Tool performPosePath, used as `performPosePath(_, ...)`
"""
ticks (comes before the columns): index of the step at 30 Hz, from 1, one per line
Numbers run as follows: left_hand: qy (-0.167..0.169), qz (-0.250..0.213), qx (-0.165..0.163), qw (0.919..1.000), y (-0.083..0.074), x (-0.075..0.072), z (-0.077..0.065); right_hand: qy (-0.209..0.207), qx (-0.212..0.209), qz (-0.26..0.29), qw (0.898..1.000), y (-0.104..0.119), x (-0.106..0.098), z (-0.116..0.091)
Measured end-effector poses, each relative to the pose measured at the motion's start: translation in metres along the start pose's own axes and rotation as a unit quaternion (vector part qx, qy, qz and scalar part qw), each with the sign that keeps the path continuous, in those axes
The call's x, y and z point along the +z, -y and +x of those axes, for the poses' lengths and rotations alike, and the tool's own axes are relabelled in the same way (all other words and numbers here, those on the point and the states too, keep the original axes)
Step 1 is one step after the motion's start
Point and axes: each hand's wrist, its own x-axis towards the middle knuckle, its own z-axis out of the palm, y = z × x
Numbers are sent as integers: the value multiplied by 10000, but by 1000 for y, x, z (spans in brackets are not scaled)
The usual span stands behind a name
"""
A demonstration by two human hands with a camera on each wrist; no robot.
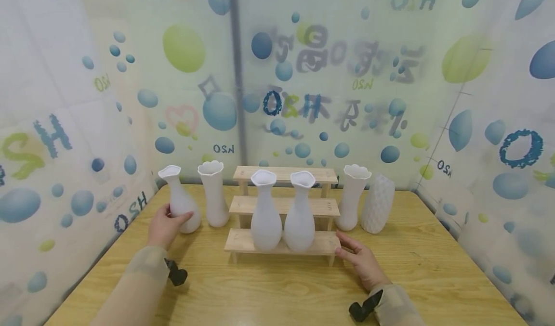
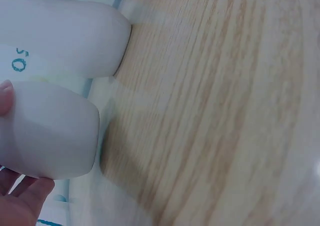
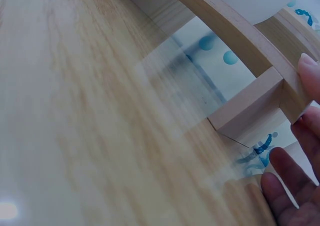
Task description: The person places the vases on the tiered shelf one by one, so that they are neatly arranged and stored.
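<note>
A tilted vase (image 1: 184,202) is being gripped by the left hand (image 1: 165,228), left of the stand (image 1: 239,239) being pinched by the right hand (image 1: 359,261); seemingly it's being moved, steady straightening being needed.

The vase (image 1: 187,205) in my left grip (image 1: 166,227) is plain white, the rightmost vase (image 1: 378,204) white with diamonds; my counter (image 1: 260,292) yellow-brown, grained; the stand (image 1: 237,241) paler; the far wall (image 1: 347,8) blue- and green-dotted.

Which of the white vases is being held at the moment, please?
The leftmost vase in the head view: the left hand grips its body, while the other five vases are not held.
</note>
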Motion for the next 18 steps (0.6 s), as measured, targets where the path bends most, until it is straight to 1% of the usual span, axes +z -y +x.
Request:
performPosePath(5, 166, -56, 41, 9998, -3, -7, -6, -5, 23, 19, 10000, 0, 0, 0)
performPosePath(10, 348, -125, 100, 9993, -11, -10, -13, 11, 55, 43, 10000, 0, 0, 0)
performPosePath(18, 566, -227, 108, 9981, -22, -17, -28, -25, 93, 43, 9999, -1, 0, 2)
